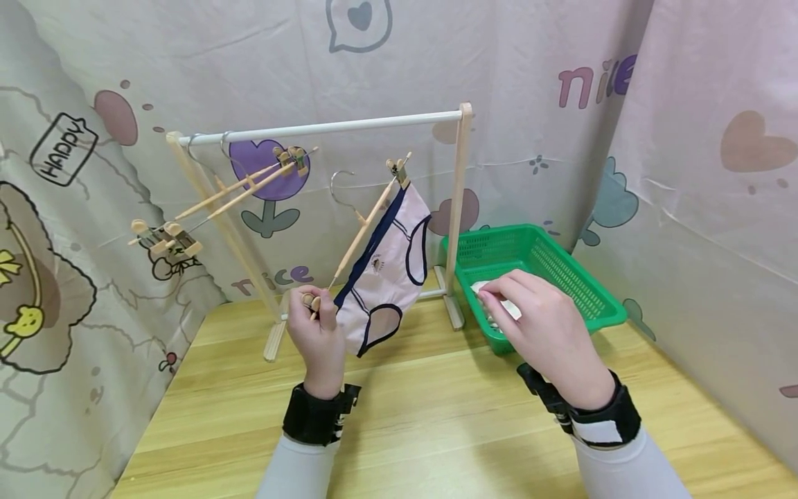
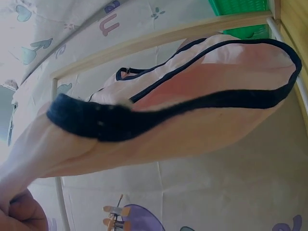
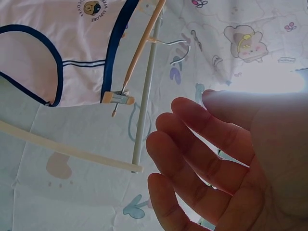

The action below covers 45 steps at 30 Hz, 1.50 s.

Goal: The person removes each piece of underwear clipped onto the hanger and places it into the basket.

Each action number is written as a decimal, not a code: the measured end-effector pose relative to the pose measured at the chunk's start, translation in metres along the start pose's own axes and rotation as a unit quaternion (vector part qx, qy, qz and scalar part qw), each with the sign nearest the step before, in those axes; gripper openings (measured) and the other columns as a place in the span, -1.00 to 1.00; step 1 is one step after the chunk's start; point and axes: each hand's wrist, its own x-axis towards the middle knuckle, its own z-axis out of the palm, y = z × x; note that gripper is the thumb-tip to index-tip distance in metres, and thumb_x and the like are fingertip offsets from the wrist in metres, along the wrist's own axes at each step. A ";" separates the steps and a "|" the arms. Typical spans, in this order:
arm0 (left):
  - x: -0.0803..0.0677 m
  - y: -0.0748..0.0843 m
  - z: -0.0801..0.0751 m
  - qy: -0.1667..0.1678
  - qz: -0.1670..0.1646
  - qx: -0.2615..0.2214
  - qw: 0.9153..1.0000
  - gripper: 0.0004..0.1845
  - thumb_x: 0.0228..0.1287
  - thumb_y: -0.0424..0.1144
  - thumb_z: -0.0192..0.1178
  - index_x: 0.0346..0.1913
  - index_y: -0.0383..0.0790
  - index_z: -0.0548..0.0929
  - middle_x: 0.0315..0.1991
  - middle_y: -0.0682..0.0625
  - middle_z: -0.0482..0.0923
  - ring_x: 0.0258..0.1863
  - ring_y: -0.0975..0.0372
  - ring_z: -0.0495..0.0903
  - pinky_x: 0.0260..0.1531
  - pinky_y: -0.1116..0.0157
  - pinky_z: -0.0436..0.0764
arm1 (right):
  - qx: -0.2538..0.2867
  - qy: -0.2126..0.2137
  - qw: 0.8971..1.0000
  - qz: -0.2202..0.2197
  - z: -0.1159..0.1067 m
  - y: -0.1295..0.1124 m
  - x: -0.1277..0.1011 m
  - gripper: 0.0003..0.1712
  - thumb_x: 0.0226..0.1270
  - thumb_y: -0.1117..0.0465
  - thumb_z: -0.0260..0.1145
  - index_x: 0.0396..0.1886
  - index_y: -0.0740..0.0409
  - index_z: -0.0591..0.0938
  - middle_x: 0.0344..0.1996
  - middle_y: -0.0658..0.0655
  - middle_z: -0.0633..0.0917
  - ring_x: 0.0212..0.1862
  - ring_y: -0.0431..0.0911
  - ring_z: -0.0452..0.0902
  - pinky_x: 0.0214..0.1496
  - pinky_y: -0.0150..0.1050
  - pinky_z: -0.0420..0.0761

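Pale pink underpants with navy trim [image 1: 386, 277] hang clipped to a wooden clip hanger [image 1: 364, 232], in front of the small wooden drying rack [image 1: 463, 208]. Left hand [image 1: 318, 333] pinches the hanger's lower clip, keeping the garment taut. Right hand [image 1: 542, 322], fingers relaxed, rests on white cloth [image 1: 508, 308] in the green plastic basket [image 1: 561, 267] right of the rack.

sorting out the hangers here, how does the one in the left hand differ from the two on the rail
The held hanger carries pink underwear clipped at both ends; the two rail hangers have bare clips. The held hanger's hook is off the white rail, with the left hand pinching its lower clip; the other two hang by their hooks, untouched. All three are wooden, with metal hooks and end clips, and sit tilted.
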 end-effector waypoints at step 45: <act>0.021 0.016 -0.034 -0.035 0.045 -0.106 0.993 -0.57 0.38 -0.18 0.12 -0.34 -0.61 0.37 -0.43 0.31 0.44 -0.62 0.43 0.20 -0.65 0.47 0.15 | 0.012 0.001 1.000 -0.004 0.000 0.001 0.000 -0.83 0.20 0.29 0.55 -0.21 0.15 0.78 -0.30 0.03 0.78 -0.27 -0.09 0.69 -0.28 -0.16 0.70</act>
